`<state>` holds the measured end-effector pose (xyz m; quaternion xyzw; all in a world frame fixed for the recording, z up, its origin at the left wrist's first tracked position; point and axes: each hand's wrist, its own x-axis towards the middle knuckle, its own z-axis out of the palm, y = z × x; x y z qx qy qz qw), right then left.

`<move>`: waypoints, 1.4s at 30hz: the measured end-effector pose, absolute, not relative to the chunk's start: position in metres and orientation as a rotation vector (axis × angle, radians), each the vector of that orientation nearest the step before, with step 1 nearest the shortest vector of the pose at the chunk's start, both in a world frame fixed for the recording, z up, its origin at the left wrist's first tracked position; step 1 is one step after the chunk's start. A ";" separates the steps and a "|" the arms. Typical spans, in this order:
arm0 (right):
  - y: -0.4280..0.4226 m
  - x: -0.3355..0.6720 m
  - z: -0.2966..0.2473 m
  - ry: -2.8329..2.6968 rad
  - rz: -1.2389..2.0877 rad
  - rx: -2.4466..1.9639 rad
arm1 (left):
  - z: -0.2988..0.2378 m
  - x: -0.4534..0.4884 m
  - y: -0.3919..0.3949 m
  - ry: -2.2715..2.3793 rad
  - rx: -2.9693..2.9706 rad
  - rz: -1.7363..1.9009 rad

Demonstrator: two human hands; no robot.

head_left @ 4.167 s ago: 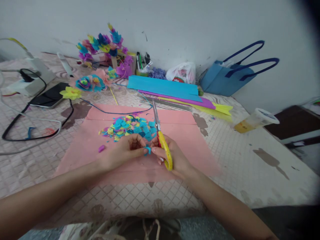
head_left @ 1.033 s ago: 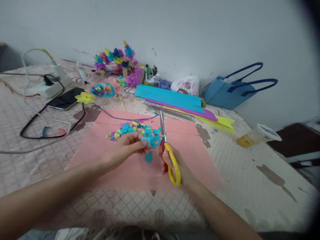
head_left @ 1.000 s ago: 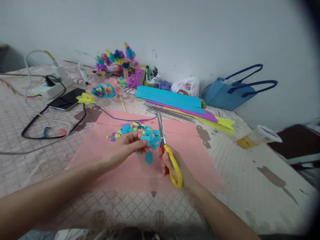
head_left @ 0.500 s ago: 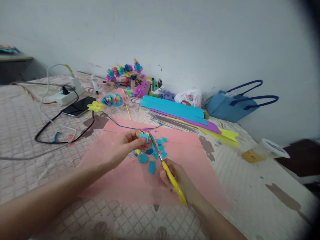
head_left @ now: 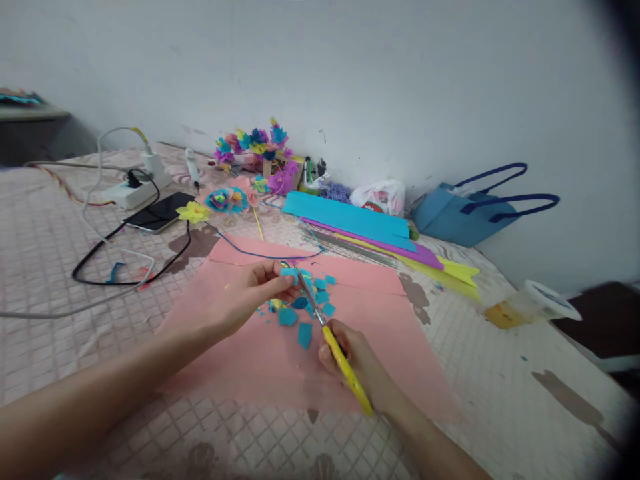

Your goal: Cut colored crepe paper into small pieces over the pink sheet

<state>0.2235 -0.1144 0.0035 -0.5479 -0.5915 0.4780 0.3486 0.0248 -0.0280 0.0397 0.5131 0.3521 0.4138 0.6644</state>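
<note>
Between the thumb and fingers of my left hand (head_left: 263,287) is a small piece of blue paper (head_left: 289,273). My right hand (head_left: 355,350) is wrapped round yellow-handled scissors (head_left: 345,367), whose blades point up and left to the edge of that piece. Whether the blades touch the paper, I cannot tell. Under both hands lies a large pink paper sheet (head_left: 240,373). Several blue paper squares (head_left: 305,335) and tiny scraps are scattered on it, just below the blades.
Behind the sheet lie blue crepe paper (head_left: 350,219) and a yellow strip (head_left: 457,272). Paper flowers (head_left: 233,199), a phone (head_left: 157,215), a power strip (head_left: 133,193) and cables are at the left. At the right are a blue bag (head_left: 460,213) and a plastic cup (head_left: 525,305).
The scissor blades have shifted slightly left, closer to the blue piece in my left hand. The view has moved very slightly; the left hand keeps its hold.
</note>
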 end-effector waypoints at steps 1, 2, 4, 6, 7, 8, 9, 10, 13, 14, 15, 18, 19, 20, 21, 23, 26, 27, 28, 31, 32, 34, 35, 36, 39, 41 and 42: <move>-0.115 0.223 0.004 -1.522 1.252 -1.410 | 0.039 0.025 -0.028 0.795 1.159 0.940; -0.115 0.222 0.005 -1.511 1.265 -1.402 | 0.039 0.025 -0.027 0.789 1.157 0.946; -0.115 0.221 0.006 -1.492 1.286 -1.409 | 0.037 0.025 -0.026 0.769 1.151 0.952; -0.115 0.221 0.007 -1.481 1.304 -1.423 | 0.035 0.025 -0.026 0.760 1.149 0.954; -0.115 0.220 0.008 -1.478 1.311 -1.426 | 0.035 0.025 -0.026 0.757 1.149 0.954; -0.115 0.220 0.009 -1.476 1.318 -1.426 | 0.034 0.025 -0.025 0.756 1.147 0.955; -0.115 0.219 0.010 -1.471 1.323 -1.425 | 0.034 0.025 -0.025 0.756 1.146 0.954; -0.115 0.219 0.010 -1.467 1.329 -1.426 | 0.034 0.025 -0.026 0.755 1.144 0.953; -0.115 0.218 0.012 -1.459 1.338 -1.435 | 0.035 0.025 -0.026 0.754 1.143 0.948; -0.115 0.217 0.012 -1.462 1.337 -1.434 | 0.035 0.025 -0.026 0.756 1.145 0.947; -0.115 0.217 0.012 -1.466 1.334 -1.433 | 0.035 0.025 -0.026 0.758 1.147 0.947; -0.115 0.218 0.012 -1.482 1.307 -1.446 | 0.036 0.025 -0.026 0.770 1.151 0.943; -0.115 0.218 0.011 -1.488 1.295 -1.457 | 0.037 0.024 -0.026 0.778 1.153 0.939; -0.114 0.219 0.010 -1.494 1.285 -1.466 | 0.038 0.024 -0.026 0.785 1.156 0.933; -0.114 0.220 0.009 -1.499 1.278 -1.472 | 0.040 0.024 -0.027 0.792 1.161 0.929; -0.114 0.221 0.007 -1.502 1.283 -1.470 | 0.045 0.024 -0.028 0.809 1.179 0.910; -0.114 0.223 0.005 -1.501 1.304 -1.460 | 0.056 0.024 -0.031 0.880 1.217 0.845; -0.114 0.223 0.005 -1.500 1.305 -1.461 | 0.059 0.023 -0.032 0.901 1.220 0.850; -0.114 0.223 0.006 -1.505 1.300 -1.463 | 0.061 0.023 -0.032 0.907 1.225 0.835; -0.114 0.224 0.009 -1.534 1.277 -1.472 | 0.060 0.022 -0.029 0.878 1.236 0.820; -0.114 0.223 0.011 -1.534 1.285 -1.472 | 0.057 0.021 -0.027 0.852 1.240 0.819; -0.114 0.222 0.017 -1.507 1.327 -1.470 | 0.051 0.020 -0.023 0.782 1.239 0.844; -0.115 0.221 0.020 -1.481 1.358 -1.468 | 0.048 0.019 -0.021 0.751 1.241 0.851; -0.115 0.221 0.022 -1.457 1.383 -1.469 | 0.046 0.019 -0.019 0.738 1.245 0.841; -0.116 0.219 0.027 -1.426 1.417 -1.475 | 0.044 0.017 -0.015 0.732 1.239 0.819; -0.116 0.220 0.028 -1.441 1.412 -1.486 | 0.044 0.016 -0.014 0.720 1.237 0.808; -0.116 0.220 0.028 -1.446 1.411 -1.491 | 0.044 0.015 -0.013 0.705 1.239 0.805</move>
